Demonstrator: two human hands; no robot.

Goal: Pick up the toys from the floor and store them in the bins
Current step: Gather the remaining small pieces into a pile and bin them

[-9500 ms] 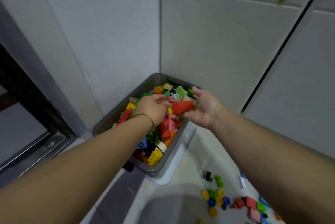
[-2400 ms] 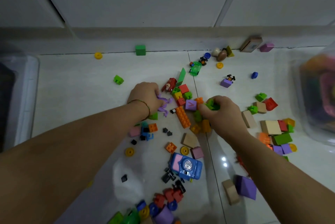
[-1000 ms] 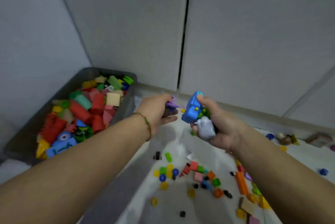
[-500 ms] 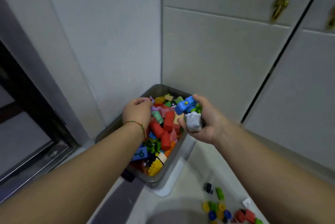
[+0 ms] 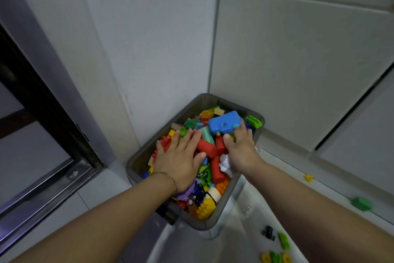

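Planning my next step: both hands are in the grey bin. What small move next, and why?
Probably lift both out toward the floor: left hand and right hand lie flat on the toys, gripping nothing; a green brick lies outside the bin.

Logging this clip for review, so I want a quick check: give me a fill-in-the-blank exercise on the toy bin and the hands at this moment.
1. The toy camera just beyond the fingertips of the right hand is ___.
2. The bracelet sits on the ___ wrist.
3. The grey bin stands in a ___ of the room.
4. The lone block on the floor right of the bin is ___.
Missing words: blue; left; corner; green.
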